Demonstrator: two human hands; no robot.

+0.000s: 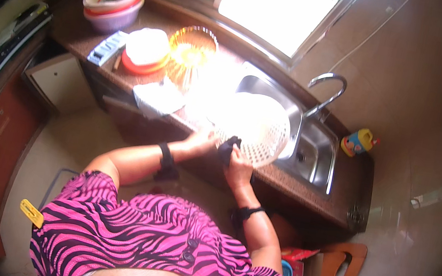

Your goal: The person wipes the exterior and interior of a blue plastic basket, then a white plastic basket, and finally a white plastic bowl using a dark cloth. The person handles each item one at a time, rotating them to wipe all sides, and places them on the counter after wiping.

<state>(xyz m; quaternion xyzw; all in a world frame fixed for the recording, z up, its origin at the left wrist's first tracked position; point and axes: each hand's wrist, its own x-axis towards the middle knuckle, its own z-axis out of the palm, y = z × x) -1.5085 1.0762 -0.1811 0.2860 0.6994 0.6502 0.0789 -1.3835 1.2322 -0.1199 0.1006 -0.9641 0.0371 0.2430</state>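
Note:
A large, pale perforated colander (266,146) stands tilted over the edge of the sink, much of it washed out by glare. My left hand (202,141) is at its near left rim; glare hides whether the fingers grip it. My right hand (239,165) is closed on a bunched dark cloth (228,148) against the near side of the colander. Both wrists wear black bands. Left of the colander, a white container or bag (159,98) lies at the counter's front edge, its kind unclear in the glare.
Behind are the steel sink (317,155) and a curved faucet (336,87). A yellow bottle (357,142) stands to the right. Leftward are an amber ribbed bowl (192,51), orange and white basins (144,58) and stacked baskets (114,4). Wooden stools (335,269) stand low at right.

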